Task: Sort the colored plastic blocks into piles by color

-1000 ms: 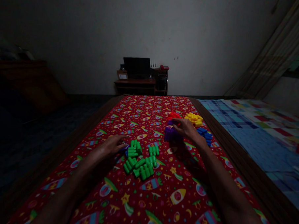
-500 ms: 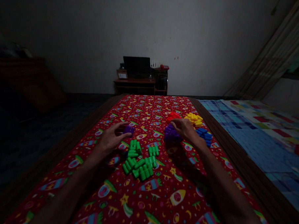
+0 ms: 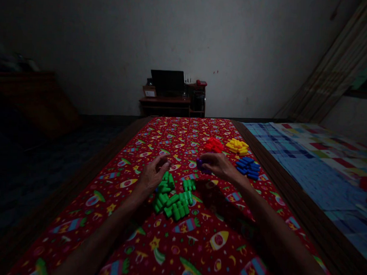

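The hands have drawn closer together. The left hand (image 3: 153, 174) bunches its fingers shut just beyond the green pieces (image 3: 173, 198), contents hidden. The right hand (image 3: 221, 165) pinches the purple pieces (image 3: 201, 165) at its fingers, blue pieces (image 3: 247, 166) just right.

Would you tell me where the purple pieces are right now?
Head view: the purple pieces sit right of centre under the right hand, between the red pile beyond and the green pile nearer.

The left hand (image 3: 153, 174) is shifting rightward, now reaching the far edge of the green pieces (image 3: 173, 198); its purple piece is no longer showing. The right hand (image 3: 220, 165) is drawing leftward, covering most of the purple pieces (image 3: 201, 166).
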Demonstrator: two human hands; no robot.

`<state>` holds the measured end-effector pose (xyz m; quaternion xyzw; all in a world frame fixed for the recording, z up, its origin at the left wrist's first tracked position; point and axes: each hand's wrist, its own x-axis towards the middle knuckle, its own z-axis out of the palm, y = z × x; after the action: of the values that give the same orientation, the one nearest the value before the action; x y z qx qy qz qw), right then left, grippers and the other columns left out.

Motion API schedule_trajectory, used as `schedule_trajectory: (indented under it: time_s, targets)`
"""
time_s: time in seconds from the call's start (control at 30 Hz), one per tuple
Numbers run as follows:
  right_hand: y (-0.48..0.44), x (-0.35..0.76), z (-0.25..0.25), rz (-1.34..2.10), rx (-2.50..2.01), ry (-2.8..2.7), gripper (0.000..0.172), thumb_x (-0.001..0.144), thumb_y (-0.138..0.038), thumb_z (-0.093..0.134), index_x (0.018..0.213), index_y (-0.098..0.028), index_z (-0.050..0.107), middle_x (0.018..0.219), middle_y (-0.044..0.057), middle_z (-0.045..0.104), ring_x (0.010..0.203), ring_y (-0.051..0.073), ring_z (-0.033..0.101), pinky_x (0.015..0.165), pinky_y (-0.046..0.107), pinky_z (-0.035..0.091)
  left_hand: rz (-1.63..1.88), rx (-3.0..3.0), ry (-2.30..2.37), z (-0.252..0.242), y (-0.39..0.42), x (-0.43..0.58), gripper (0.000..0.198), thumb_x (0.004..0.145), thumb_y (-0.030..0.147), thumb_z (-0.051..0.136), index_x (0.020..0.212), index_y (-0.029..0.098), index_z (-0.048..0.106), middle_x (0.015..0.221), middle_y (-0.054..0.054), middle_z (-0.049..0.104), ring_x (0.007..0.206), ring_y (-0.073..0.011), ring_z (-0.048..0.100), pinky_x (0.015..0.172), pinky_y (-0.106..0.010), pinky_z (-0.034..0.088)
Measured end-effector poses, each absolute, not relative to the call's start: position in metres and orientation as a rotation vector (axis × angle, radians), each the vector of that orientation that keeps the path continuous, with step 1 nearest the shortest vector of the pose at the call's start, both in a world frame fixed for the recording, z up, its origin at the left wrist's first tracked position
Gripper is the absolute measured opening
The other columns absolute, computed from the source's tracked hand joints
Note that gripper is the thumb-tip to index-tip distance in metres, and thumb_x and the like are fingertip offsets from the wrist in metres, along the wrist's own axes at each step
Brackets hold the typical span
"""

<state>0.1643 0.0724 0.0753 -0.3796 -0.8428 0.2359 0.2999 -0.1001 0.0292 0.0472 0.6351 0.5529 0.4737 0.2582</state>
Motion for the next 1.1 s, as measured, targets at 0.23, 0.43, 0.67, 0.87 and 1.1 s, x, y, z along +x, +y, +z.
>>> schedule_trajectory:
  time_s: [0.23,0.43,0.67,0.87,1.1]
  targets:
    - [0.076,0.209,0.033,0.395,-1.237,-2.167,0.026,0.073,-0.011,0.057,0.09,-0.017,0.075,0.083,0.005,0.075,0.074,0.019,0.068,0.068,0.025,0.049,1.277,1.695,1.65,0.027,0.05,-0.137,0.05,0.078,0.045,0.052,0.119,0.016,0.06,0.099,-0.01,0.072,0.09,-0.0239,0.069,0.081,-0.038,0.056]
    - [0.082,0.212,0.021,0.262,-1.231,-1.971,0.021,0.073,-0.018,0.059,0.087,-0.019,0.075,0.088,0.006,0.075,0.081,0.02,0.068,0.076,0.03,0.052,1.145,1.78,1.669,0.01,0.05,-0.143,0.05,0.077,0.044,0.051,0.117,0.017,0.062,0.104,-0.011,0.072,0.095,-0.0255,0.068,0.083,-0.038,0.055]
    - [0.077,0.219,0.029,0.297,-1.241,-1.81,0.023,0.079,-0.025,0.053,0.083,-0.019,0.075,0.082,0.006,0.076,0.074,0.021,0.07,0.069,0.03,0.053,1.129,1.815,1.758,0.004,0.047,-0.149,0.048,0.078,0.042,0.045,0.113,0.016,0.065,0.097,-0.009,0.073,0.093,-0.0243,0.068,0.086,-0.038,0.054]
    - [0.052,0.217,0.026,0.257,-1.183,-1.95,0.024,0.085,-0.028,0.052,0.091,-0.017,0.072,0.093,0.01,0.074,0.083,0.023,0.068,0.076,0.034,0.052,1.156,1.817,1.722,0.006,0.042,-0.144,0.049,0.077,0.044,0.046,0.111,0.015,0.066,0.097,-0.011,0.073,0.09,-0.0234,0.068,0.084,-0.037,0.053]
    - [0.009,0.168,0.022,0.518,-0.854,-2.214,0.022,0.086,-0.018,0.052,0.099,-0.019,0.07,0.093,0.009,0.073,0.08,0.018,0.066,0.07,0.027,0.049,0.644,1.862,1.41,0.039,0.028,-0.158,0.032,0.068,0.05,0.061,0.077,0.021,0.07,0.079,-0.004,0.072,0.074,-0.0215,0.067,0.069,-0.029,0.053]
